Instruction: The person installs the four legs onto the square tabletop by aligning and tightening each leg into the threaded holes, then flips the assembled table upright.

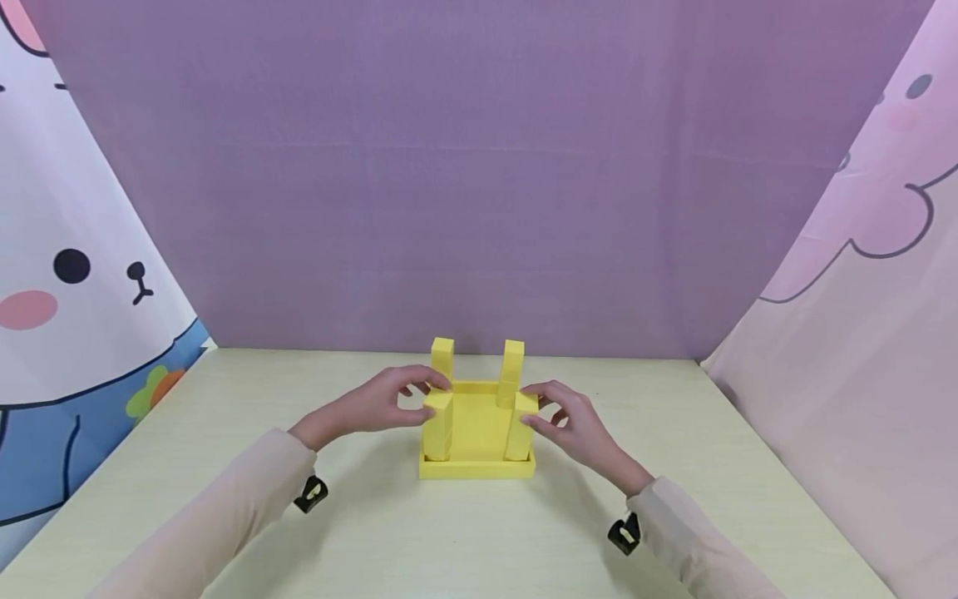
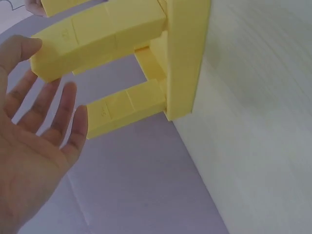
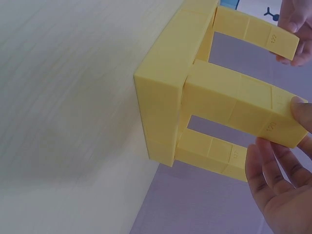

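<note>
A shallow yellow tray (image 1: 476, 470) lies on the table with columns of stacked yellow blocks standing at its corners. My left hand (image 1: 385, 403) pinches the top of the front left column (image 1: 437, 433) between thumb and fingers. At the front right column (image 1: 519, 437), my right hand (image 1: 580, 426) grips the top block the same way. Seams between stacked blocks show on the front left column (image 2: 102, 31) in the left wrist view. Raised digits mark the top block (image 3: 280, 124) under my right thumb in the right wrist view.
Behind the held columns stand a back left column (image 1: 442, 358) and a back right column (image 1: 512, 363), close to the fingertips. The pale wooden table (image 1: 464, 541) ends at a purple backdrop (image 1: 464, 183). Printed cloths hang on both sides.
</note>
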